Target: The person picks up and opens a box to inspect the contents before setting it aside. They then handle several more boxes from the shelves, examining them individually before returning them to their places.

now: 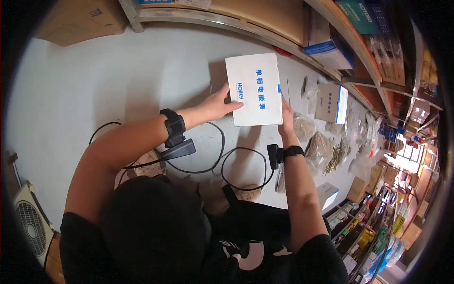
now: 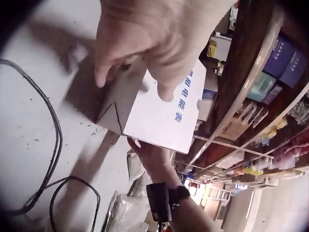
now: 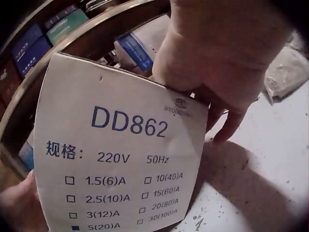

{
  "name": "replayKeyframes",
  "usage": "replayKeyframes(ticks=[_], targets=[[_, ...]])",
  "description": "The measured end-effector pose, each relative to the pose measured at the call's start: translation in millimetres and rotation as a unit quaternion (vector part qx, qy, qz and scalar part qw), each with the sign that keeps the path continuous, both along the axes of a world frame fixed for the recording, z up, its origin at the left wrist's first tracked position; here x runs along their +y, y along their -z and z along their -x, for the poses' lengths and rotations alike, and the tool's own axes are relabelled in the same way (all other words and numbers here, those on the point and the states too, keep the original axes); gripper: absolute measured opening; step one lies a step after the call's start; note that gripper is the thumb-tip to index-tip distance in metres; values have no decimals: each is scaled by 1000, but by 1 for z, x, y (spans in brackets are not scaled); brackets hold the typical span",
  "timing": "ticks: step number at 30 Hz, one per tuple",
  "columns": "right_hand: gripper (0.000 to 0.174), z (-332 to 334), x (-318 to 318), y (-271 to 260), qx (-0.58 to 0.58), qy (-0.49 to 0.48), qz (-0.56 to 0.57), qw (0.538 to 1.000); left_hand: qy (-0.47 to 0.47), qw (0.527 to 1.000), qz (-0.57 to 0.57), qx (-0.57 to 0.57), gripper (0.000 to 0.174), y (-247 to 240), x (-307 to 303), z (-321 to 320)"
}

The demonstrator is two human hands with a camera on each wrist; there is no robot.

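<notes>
Both hands hold a white cardboard box [image 1: 254, 90] with blue print, a meter box by its lettering, over the pale table [image 1: 118, 71]. My left hand [image 1: 220, 105] grips its left edge, the thumb lying on the top printed face and the fingers against the side. At the opposite edge is my right hand [image 1: 286, 118], its fingers reaching round behind the box. From the right wrist view, the box's side [image 3: 130, 145] reads DD862 with several tick squares, and the right hand [image 3: 217, 67] bends over its corner. The left wrist view shows a folded end flap [image 2: 111, 118].
Another printed box [image 1: 327, 102] and several plastic bags of parts [image 1: 318, 144] lie to the right. Loops of black cable [image 1: 223, 146] cross the table near the body. Shelves [image 1: 279, 35] line the back and right, and a fan [image 1: 31, 225] stands at lower left.
</notes>
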State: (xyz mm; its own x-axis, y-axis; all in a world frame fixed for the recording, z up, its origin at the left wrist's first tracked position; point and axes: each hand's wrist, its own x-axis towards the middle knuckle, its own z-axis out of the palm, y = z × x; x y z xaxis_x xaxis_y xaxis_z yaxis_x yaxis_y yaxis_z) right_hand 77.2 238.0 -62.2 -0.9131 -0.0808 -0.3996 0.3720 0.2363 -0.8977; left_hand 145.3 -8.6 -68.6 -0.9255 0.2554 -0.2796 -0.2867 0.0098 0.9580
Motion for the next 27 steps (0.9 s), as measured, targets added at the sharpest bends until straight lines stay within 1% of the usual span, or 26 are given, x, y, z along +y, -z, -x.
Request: replayKeyframes(ticks=[1, 2, 3, 4, 5, 6, 7, 8, 10, 11, 13, 14, 15, 16, 17, 18, 19, 21, 23, 25, 26, 27], targets=[[37, 1, -2, -4, 13, 2, -20, 1000, 3, 1000, -2, 0, 71, -3, 2, 1], [44, 2, 1, -14, 57, -112, -67, 990, 3, 1000, -5, -7, 76, -6, 3, 2], [44, 3, -1, -17, 58, -110, -68, 990, 3, 1000, -8, -13, 80, -11, 3, 4], [50, 5, -3, -18, -17, -70, 18, 997, 3, 1000, -9, -12, 80, -14, 2, 7], [57, 5, -4, -21, -95, -30, 104, 990, -2, 1000, -20, -11, 79, -17, 1, 8], [57, 5, -3, -28, -97, -29, 103, 990, -7, 999, -30, -9, 79, -17, 3, 10], [59, 5, -4, -37, -154, -32, 94, 983, -7, 999, -30, -11, 79, -12, 5, 14], [62, 7, -6, -46, -211, -35, 87, 973, -34, 999, -28, 7, 74, -6, 5, 20], [63, 14, -15, -61, -235, -31, 85, 968, -74, 995, -12, 60, 62, -8, 5, 28], [65, 17, -19, -66, -256, -26, 82, 963, -71, 996, -9, 62, 62, -12, 3, 30], [65, 19, -20, -72, -252, -36, 84, 963, -57, 994, -73, 55, 58, -43, -7, 36], [66, 19, -22, -75, -248, -63, 75, 964, -88, 995, -32, 31, 53, -53, -9, 36], [67, 19, -24, -79, -244, -89, 66, 963, -86, 995, -32, 34, 53, -57, -11, 39], [72, 19, -28, -83, -248, -98, 64, 962, -94, 993, -65, -10, 58, -60, -14, 42], [72, 18, -30, -85, -244, -97, 64, 963, -100, 989, -97, -53, 64, -64, -16, 44], [75, 16, -32, -87, -244, -100, 72, 962, -105, 983, -135, -59, 63, -69, -17, 44], [78, 14, -34, -90, -244, -103, 79, 961, -102, 984, -136, -56, 63, -68, -19, 47], [81, 11, -36, -90, -245, -93, 95, 960, -88, 966, -187, -153, 57, -64, -23, 53], [83, 8, -36, -89, -248, -85, 109, 959, -77, 968, -189, -148, 57, -60, -26, 56], [81, 6, -39, -89, -227, -47, 80, 970, -69, 969, -190, -142, 57, -63, -29, 55], [81, 6, -42, -90, -226, -49, 80, 970, -52, 967, -202, -144, 55, -65, -33, 56], [76, 6, -47, -92, -197, -18, 67, 978, -35, 966, -213, -146, 52, -68, -36, 55]])
